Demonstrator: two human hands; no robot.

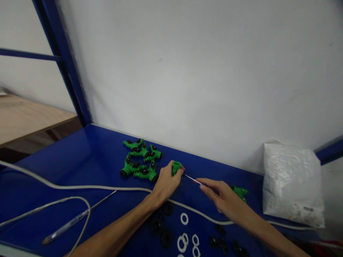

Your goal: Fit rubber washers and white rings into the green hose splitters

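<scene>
My left hand (pixel 168 179) is closed around a green hose splitter (pixel 176 166), its round opening facing up. In my right hand (pixel 214 192) is a thin tool with a slim metal shaft (pixel 193 179), like a screwdriver; the fingers cover its handle. The shaft's tip meets the side of the splitter, near a dark part by my left fingertips. Left of my left hand lies a group of several green hose splitters (pixel 144 173) with black valve levers. Another green piece (pixel 240 192) sits partly hidden behind my right hand.
White ring washers (pixel 184 218) and black rings (pixel 166 238) lie near the front, with small black parts (pixel 218 243) to their right. A pale cable (pixel 93 187) crosses the blue table (pixel 88 153). A clear-handled screwdriver (pixel 69 225) lies left; a white plastic bag (pixel 292 182) stands right.
</scene>
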